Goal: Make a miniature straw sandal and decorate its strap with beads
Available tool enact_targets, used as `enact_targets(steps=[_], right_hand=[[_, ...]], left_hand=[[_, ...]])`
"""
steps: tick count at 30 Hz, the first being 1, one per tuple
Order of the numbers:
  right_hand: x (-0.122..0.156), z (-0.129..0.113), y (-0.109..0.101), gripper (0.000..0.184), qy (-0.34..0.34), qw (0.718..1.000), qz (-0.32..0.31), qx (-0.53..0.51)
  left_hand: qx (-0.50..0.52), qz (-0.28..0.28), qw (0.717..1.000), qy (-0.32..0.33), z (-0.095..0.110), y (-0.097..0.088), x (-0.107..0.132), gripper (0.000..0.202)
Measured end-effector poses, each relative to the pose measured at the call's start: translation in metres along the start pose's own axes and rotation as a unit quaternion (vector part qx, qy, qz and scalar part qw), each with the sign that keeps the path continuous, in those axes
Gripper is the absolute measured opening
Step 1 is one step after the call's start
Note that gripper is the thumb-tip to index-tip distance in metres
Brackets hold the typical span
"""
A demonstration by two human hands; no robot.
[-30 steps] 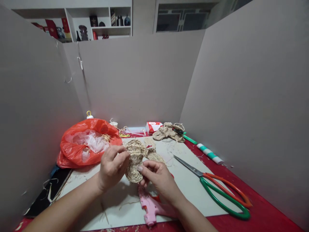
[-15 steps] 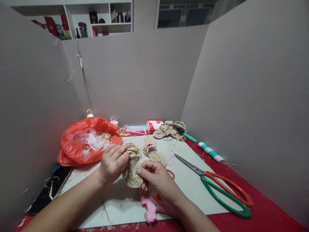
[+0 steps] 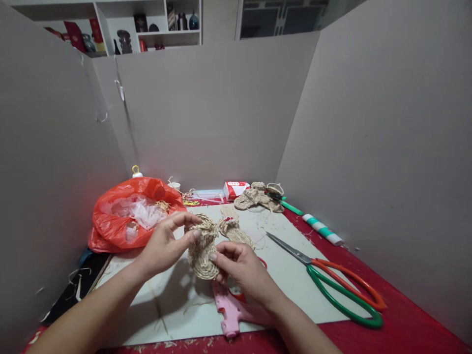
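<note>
Between my hands is a small woven straw sandal [image 3: 203, 258], raised over the white board [image 3: 147, 314]. My left hand [image 3: 171, 241] grips its upper end, thumb on the near face and fingers over the top. The lower right edge is pinched by my right hand [image 3: 239, 268], thumb in front. Just behind lies a second straw sandal [image 3: 238, 232] with a small red-and-white decoration. Below my right hand rests a pink glue gun [image 3: 232, 312], partly hidden by that hand and forearm.
Large scissors [image 3: 313, 263] with red and green handles lie at the right. A red plastic bag [image 3: 110, 228] stands at the left. More straw pieces [image 3: 258, 199], a red-and-white box [image 3: 235, 190] and a green-and-white striped roll [image 3: 322, 229] sit farther back. Grey panels enclose the table.
My left hand has shifted its hold on the sandal, its fingers lifting and opening wider from the thumb. The sandal has turned slightly. My right hand keeps its pinch.
</note>
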State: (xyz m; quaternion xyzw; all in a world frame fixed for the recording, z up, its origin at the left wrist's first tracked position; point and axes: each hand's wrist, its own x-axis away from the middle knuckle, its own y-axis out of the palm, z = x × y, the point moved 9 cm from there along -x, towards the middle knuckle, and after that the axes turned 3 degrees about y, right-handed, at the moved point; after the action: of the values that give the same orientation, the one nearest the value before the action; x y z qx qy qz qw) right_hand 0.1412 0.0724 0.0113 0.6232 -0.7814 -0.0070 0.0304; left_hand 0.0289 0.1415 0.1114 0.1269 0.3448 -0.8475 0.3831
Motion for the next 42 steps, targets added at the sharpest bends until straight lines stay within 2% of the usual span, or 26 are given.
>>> enact_targets(steps=[4,9,11,15,17,22,26,30,32,37,42], right_hand=[[0.003,-0.009,-0.01,0.03,0.001,0.999,0.007,0.048],[0.009,-0.049,-0.045,0.036,-0.032,0.986,0.12,0.114],[0.001,-0.055,-0.04,0.037,-0.024,0.988,0.084,0.131],[-0.025,-0.025,-0.011,0.031,0.073,0.984,-0.083,0.136],[-0.037,-0.008,-0.008,0.027,0.098,0.979,-0.124,0.131],[-0.057,0.028,-0.011,0.03,0.156,0.963,-0.201,0.091],[-0.058,0.052,-0.013,0.03,0.204,0.955,-0.208,0.045],[-0.05,0.07,-0.006,0.033,0.246,0.945,-0.218,0.009],[-0.048,0.073,-0.005,0.035,0.253,0.942,-0.219,-0.003],[-0.049,0.077,-0.005,0.04,0.261,0.941,-0.217,-0.016],[-0.052,0.076,-0.006,0.033,0.264,0.947,-0.183,-0.029]], left_hand=[[0.06,-0.017,0.998,-0.02,-0.005,-0.002,-0.005,0.014],[0.091,-0.084,0.991,-0.049,-0.027,0.012,-0.006,0.023],[0.105,-0.118,0.986,-0.048,-0.035,0.023,-0.004,0.025],[0.088,-0.158,0.983,-0.037,-0.044,0.039,-0.001,0.029],[0.063,-0.165,0.983,-0.043,-0.05,0.044,-0.001,0.03],[-0.009,-0.172,0.984,-0.043,-0.064,0.049,-0.002,0.026],[-0.076,-0.155,0.985,-0.001,-0.068,0.05,0.004,0.03],[-0.151,-0.157,0.973,0.079,-0.066,0.058,0.024,0.014],[-0.193,-0.154,0.962,0.116,-0.063,0.061,0.034,0.008],[-0.263,-0.123,0.934,0.21,-0.05,0.064,0.048,0.015],[-0.326,-0.097,0.895,0.287,-0.039,0.063,0.058,0.018]])
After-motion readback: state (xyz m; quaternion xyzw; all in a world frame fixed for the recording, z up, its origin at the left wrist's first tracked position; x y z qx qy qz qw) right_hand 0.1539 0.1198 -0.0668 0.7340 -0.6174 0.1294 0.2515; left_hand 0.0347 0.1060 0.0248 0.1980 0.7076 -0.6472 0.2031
